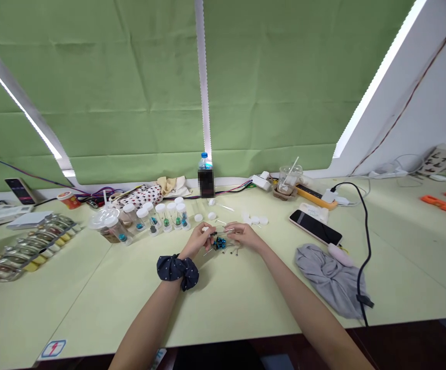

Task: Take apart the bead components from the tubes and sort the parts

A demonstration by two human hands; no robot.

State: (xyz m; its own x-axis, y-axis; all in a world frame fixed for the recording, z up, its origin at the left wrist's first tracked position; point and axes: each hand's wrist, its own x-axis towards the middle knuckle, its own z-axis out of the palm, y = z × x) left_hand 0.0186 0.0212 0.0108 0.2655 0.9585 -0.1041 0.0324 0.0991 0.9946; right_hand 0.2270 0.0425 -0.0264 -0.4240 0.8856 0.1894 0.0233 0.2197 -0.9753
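Both hands [223, 235] hold 1 clear tube [223, 231]; 3 loose caps [254, 220] nearby.

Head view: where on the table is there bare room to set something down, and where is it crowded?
Bare: the near table strip between the scrunchie and grey cloth, and the front-left corner below the tray row. Crowded: the vials, caps and small parts around the left hand and right hand, and the back edge.

no text is readable; a table-edge sticker [53, 348] shows a lightning sign.
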